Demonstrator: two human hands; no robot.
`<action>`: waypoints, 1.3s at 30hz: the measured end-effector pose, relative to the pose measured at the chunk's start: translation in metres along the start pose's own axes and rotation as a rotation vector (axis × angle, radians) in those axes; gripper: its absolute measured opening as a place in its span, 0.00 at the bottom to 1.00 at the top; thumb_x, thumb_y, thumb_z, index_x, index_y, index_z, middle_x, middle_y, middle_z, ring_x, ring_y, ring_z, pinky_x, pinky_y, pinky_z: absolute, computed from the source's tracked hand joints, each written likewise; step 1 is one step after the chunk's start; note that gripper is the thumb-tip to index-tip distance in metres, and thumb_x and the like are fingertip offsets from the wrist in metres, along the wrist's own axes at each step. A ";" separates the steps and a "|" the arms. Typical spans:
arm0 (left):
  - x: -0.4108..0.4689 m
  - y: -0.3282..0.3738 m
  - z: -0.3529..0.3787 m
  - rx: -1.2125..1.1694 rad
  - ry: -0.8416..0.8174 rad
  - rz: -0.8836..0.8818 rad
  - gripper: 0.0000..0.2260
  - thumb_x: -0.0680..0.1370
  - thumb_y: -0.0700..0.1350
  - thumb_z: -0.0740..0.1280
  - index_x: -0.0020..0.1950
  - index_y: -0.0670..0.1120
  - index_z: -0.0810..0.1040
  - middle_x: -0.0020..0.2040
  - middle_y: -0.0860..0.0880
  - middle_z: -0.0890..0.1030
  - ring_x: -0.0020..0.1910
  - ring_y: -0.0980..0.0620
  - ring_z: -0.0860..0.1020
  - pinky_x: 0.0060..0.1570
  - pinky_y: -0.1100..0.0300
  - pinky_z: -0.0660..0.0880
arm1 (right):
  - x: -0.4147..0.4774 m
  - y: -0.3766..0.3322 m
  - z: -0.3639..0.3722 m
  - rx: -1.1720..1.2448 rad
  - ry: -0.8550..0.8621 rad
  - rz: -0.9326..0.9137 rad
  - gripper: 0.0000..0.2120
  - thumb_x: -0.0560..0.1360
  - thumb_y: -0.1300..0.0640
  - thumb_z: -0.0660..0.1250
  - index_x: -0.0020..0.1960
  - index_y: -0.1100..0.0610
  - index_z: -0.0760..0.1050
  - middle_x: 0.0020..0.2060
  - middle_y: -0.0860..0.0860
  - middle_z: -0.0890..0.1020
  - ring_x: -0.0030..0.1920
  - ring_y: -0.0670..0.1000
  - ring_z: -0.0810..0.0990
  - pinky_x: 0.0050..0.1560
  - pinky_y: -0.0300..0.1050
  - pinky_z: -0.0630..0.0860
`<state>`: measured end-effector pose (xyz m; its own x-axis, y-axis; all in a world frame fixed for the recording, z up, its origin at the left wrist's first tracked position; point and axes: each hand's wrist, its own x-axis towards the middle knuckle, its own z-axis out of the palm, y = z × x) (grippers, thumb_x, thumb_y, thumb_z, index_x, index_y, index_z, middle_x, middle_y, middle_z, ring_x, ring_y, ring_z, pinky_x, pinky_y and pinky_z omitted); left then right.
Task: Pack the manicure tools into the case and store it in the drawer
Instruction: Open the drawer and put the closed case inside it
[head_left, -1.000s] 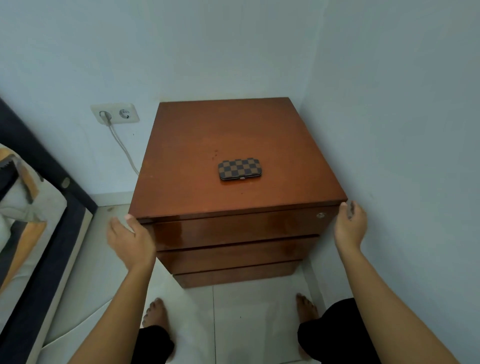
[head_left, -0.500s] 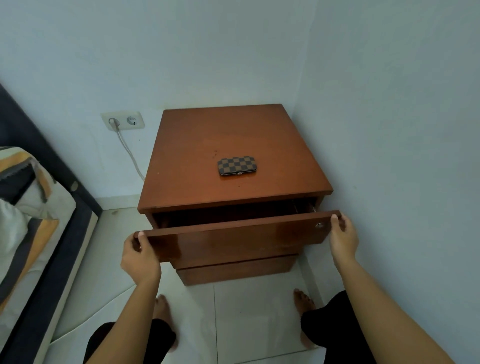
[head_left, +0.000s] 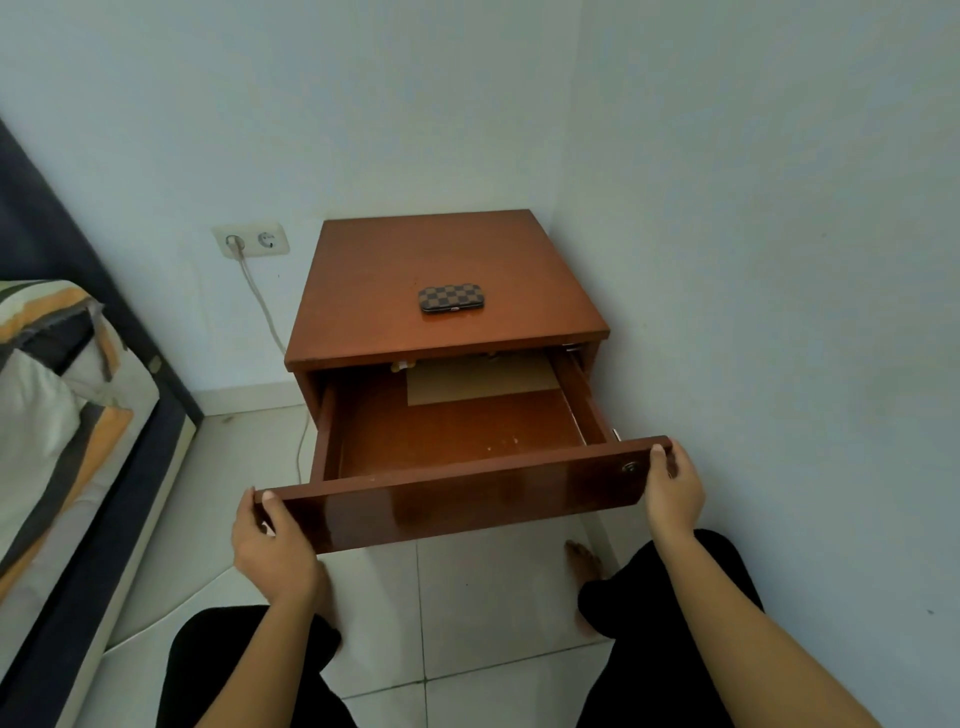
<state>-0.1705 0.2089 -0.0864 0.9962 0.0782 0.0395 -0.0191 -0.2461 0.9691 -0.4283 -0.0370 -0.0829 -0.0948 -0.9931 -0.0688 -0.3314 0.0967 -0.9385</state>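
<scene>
A small checkered brown manicure case (head_left: 451, 298) lies closed on top of the wooden nightstand (head_left: 363, 291). The top drawer (head_left: 457, 499) is pulled far out toward me. My left hand (head_left: 270, 545) grips the left end of the drawer front, and my right hand (head_left: 672, 486) grips its right end. Inside the drawer I see a bare wooden bottom and a flat piece of cardboard (head_left: 480, 382) at the back. No loose manicure tools are in view.
The nightstand stands in a corner, with a wall close on the right. A bed (head_left: 62, 415) with striped bedding is on the left. A wall socket (head_left: 252, 240) with a white cable hangs left of the nightstand. My legs and bare feet are on the tiled floor below.
Both hands took hold of the ends of the top drawer front and pulled it from shut to wide open. The case has stayed where it was.
</scene>
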 end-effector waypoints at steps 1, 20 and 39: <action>0.000 -0.002 -0.002 0.005 -0.003 0.001 0.19 0.81 0.50 0.54 0.70 0.43 0.67 0.67 0.42 0.71 0.66 0.44 0.69 0.65 0.52 0.66 | -0.001 0.001 -0.004 0.000 -0.011 -0.002 0.19 0.80 0.52 0.57 0.67 0.59 0.69 0.63 0.58 0.76 0.63 0.58 0.74 0.66 0.51 0.68; 0.123 0.086 0.170 0.757 -0.599 0.688 0.30 0.79 0.60 0.52 0.77 0.48 0.52 0.78 0.48 0.46 0.76 0.50 0.44 0.72 0.51 0.46 | 0.088 -0.153 0.166 -0.659 -0.625 -0.788 0.29 0.77 0.51 0.62 0.74 0.55 0.56 0.74 0.52 0.61 0.74 0.50 0.58 0.71 0.47 0.61; 0.162 0.081 0.226 1.036 -0.722 0.721 0.30 0.78 0.64 0.43 0.77 0.52 0.45 0.78 0.49 0.44 0.76 0.50 0.42 0.72 0.47 0.39 | 0.101 -0.166 0.264 -0.922 -0.780 -1.034 0.32 0.74 0.37 0.57 0.74 0.46 0.55 0.66 0.53 0.67 0.66 0.55 0.64 0.66 0.51 0.63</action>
<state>0.0083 -0.0170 -0.0570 0.6279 -0.7783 0.0007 -0.7667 -0.6183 0.1729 -0.1356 -0.1713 -0.0233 0.9100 -0.4140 0.0203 -0.4030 -0.8951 -0.1907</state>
